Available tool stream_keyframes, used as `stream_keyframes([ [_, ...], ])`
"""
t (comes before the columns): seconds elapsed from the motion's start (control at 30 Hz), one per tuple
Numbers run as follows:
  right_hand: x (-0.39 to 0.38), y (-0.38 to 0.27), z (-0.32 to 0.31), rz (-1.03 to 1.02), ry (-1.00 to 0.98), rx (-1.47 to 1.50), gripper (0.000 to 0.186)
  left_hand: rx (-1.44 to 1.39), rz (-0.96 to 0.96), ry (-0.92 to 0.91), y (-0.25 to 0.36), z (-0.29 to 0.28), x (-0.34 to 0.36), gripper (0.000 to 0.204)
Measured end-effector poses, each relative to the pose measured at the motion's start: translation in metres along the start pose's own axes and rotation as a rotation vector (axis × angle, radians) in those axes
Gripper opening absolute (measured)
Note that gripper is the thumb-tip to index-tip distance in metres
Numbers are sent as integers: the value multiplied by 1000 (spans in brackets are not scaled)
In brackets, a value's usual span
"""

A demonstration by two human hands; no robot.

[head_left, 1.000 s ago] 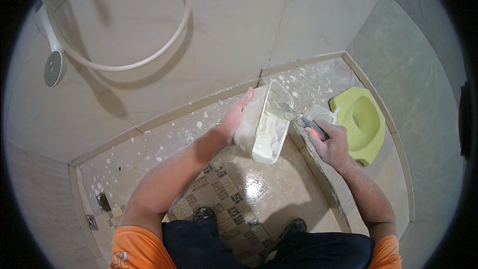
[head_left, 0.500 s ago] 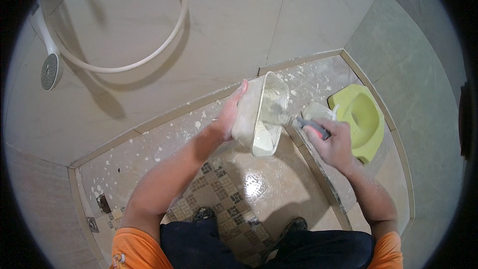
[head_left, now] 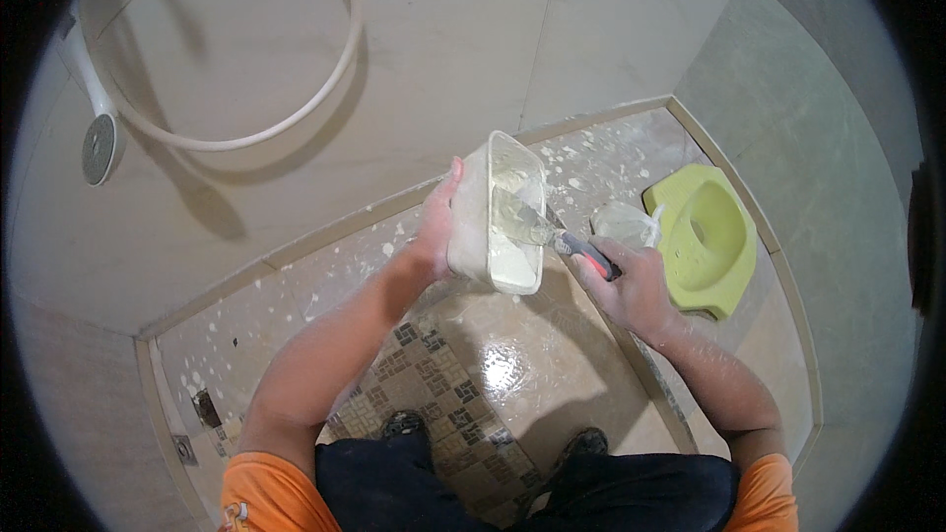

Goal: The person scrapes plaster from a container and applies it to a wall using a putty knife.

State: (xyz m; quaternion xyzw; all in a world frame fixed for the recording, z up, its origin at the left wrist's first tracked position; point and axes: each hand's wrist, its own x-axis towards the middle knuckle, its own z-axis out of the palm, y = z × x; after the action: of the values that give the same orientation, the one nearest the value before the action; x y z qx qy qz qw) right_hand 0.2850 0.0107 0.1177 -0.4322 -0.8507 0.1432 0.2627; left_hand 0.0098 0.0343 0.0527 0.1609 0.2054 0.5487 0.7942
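Tub tilted more upright; putty knife blade now deeper inside tub.

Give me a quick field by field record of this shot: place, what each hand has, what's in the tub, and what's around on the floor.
Place: tiled shower corner, floor splashed with white spots
Left hand: holds the tub by its side, tilted toward the person
Right hand: grip on the putty knife, blade inside the tub
Tub contents: pale paste
Floor right: plastic bag and a yellow-green squat pan
Wall: shower head with white hose
Lower edge: dark trousers, orange sleeves
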Motion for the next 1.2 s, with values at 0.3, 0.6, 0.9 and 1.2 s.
stream_keyframes([
  [0.3, -29, -15, 5, 221, -82, 122, 26, 55, 132, 58, 11, 5, 3, 80],
  [0.6, -20, -27, 9, 587, -243, 352, 41, -100, 87, 23, 6, -2, 1, 77],
  [0.9, -22, -62, 7, 1004, -298, 940, 40, 5, 178, 77, 6, 15, 3, 79],
  [1.2, -8, -79, -12, 1203, -451, 1033, 36, 319, 501, 238, -7, -25, 24, 54],
])
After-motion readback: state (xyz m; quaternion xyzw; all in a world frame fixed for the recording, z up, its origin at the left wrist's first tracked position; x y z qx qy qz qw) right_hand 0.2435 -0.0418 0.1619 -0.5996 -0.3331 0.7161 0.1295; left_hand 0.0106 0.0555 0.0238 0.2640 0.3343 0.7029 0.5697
